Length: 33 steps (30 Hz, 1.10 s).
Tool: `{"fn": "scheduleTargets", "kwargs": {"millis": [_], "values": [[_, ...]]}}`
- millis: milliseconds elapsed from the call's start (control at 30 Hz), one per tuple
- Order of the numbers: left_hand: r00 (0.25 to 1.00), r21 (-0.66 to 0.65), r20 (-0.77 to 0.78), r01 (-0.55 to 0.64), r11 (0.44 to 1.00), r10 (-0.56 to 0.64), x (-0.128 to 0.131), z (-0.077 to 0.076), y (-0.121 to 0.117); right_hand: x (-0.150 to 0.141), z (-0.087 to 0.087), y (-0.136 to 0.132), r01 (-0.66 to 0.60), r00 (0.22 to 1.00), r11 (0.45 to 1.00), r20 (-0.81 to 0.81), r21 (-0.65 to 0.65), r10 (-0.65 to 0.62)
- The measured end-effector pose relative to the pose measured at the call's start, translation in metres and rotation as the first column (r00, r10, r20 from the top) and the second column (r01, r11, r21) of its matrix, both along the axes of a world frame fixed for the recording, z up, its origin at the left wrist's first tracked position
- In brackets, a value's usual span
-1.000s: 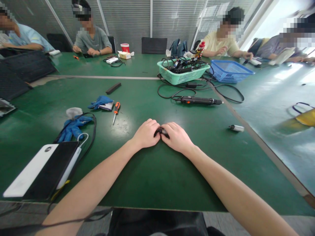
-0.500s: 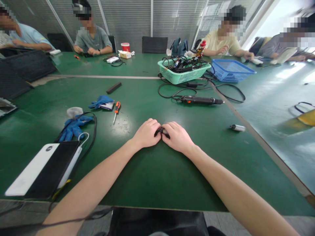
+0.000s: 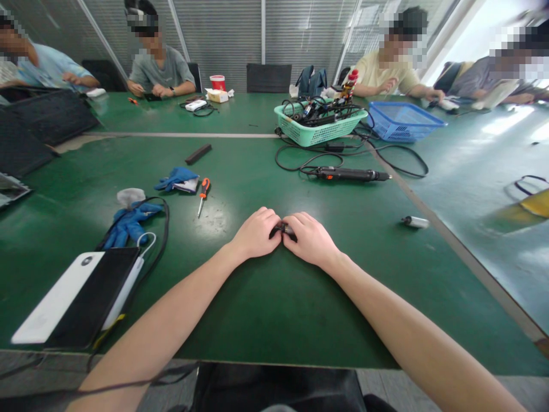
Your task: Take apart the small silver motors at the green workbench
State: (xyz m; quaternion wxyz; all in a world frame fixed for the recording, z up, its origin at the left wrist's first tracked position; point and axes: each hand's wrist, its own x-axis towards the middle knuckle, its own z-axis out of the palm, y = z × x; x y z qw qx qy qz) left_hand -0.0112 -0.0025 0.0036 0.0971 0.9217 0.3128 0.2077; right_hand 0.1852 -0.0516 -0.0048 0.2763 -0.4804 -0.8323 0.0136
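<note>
My left hand (image 3: 257, 233) and my right hand (image 3: 310, 238) meet at the middle of the green table, fingers curled from both sides around a small dark object (image 3: 283, 228). Only a short stretch of it shows between my thumbs, black with a slightly shiny part. My fingers cover the rest, so its kind stays unclear. Left of my hands lies an orange-handled screwdriver (image 3: 205, 191). Beyond them and to the right rests a black electric screwdriver (image 3: 351, 174) with its cable. A small silver cylinder with a dark tip (image 3: 416, 222) lies farther right.
Blue gloves (image 3: 126, 224), a white-and-black tablet-like device (image 3: 81, 297) and cables are at left. A dark bar (image 3: 198, 154) lies farther back. A green basket (image 3: 317, 135) of cables and tools stands beside a blue basket (image 3: 405, 123). Several people sit around the table.
My hands keep almost the same place and grip on the dark object. At the far left, a person's hand has risen slightly. The camera view has shifted a little.
</note>
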Motion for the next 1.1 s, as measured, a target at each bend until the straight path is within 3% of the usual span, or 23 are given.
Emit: {"fn": "scheduleTargets", "kwargs": {"millis": [1100], "values": [[1.0,0.017,0.006,0.008,1.0,-0.008,-0.0019,-0.001,-0.0001,-0.002,-0.0028,-0.0009,0.027,0.999,1.0,0.031,0.012,-0.027]]}}
